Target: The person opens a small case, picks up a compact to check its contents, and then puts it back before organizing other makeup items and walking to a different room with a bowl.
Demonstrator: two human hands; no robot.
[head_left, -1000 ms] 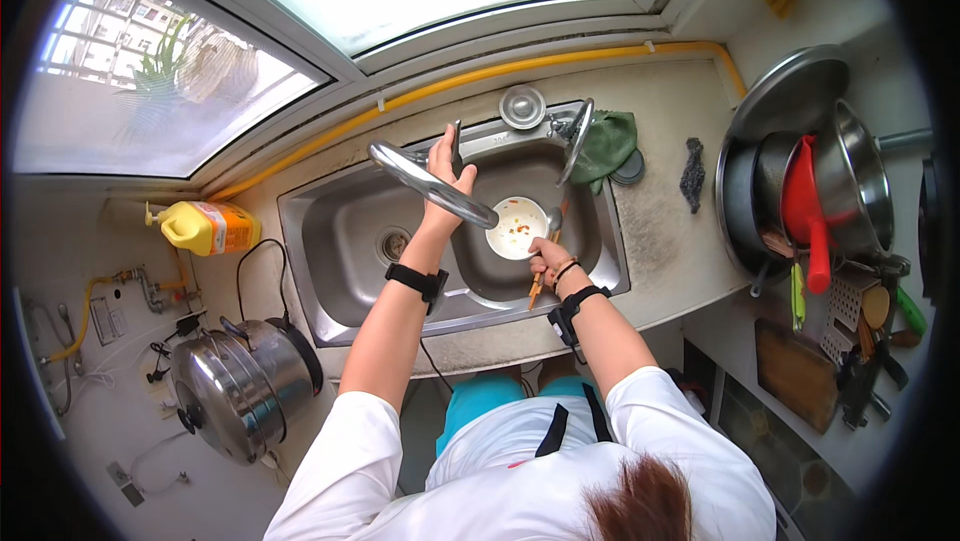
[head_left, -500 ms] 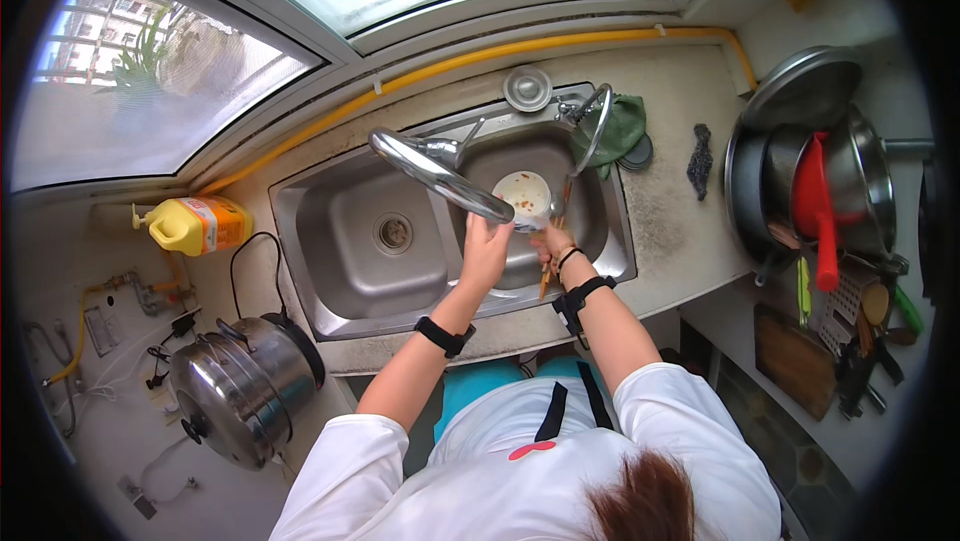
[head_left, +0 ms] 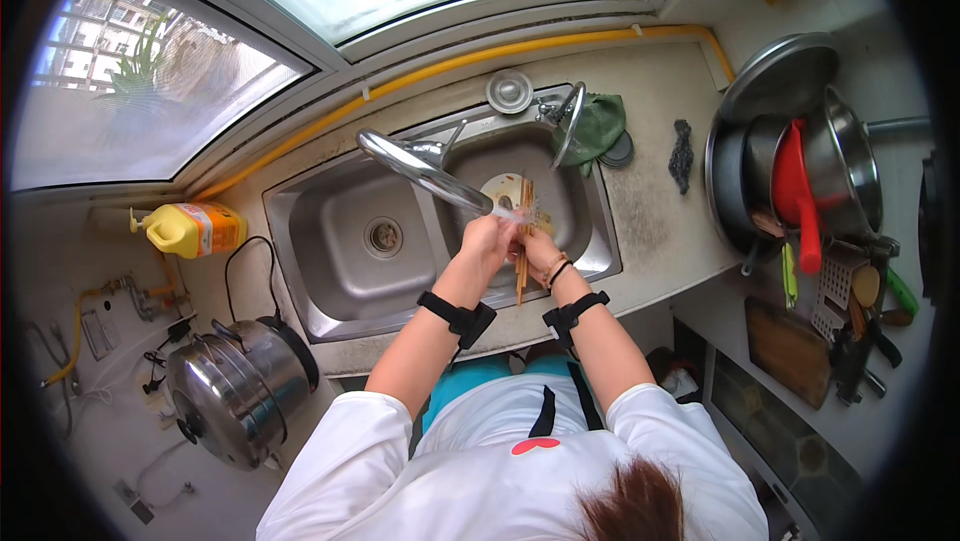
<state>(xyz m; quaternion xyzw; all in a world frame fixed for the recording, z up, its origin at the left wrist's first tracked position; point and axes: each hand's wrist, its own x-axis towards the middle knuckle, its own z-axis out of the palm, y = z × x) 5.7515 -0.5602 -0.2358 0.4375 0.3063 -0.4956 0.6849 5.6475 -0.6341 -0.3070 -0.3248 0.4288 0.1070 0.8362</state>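
My right hand [head_left: 541, 251] is closed round a bundle of wooden chopsticks [head_left: 522, 283], whose ends stick out above and below it. Against it, my left hand [head_left: 484, 241] has its fingers closed on the same bundle, partly hidden by splashing water. The stream comes from the long chrome faucet [head_left: 425, 169] and falls over both hands. Just beyond them a white bowl [head_left: 492, 185] with brownish bits rests in the right basin [head_left: 510, 153] of the steel sink. Something dark lies in the bowl, too small to name.
The left basin [head_left: 335, 231] has a drain. A second tap [head_left: 575, 126], a green cloth [head_left: 602, 126] and a metal strainer [head_left: 509, 92] are behind the sink. Left stand a yellow bottle [head_left: 195, 228] and a steel pot [head_left: 240, 391]; right, stacked pans [head_left: 745, 176] and a cutting board [head_left: 789, 349].
My left hand has let go of the bowl, which is now down in the basin. Both hands have come together on the chopsticks, now under running water.
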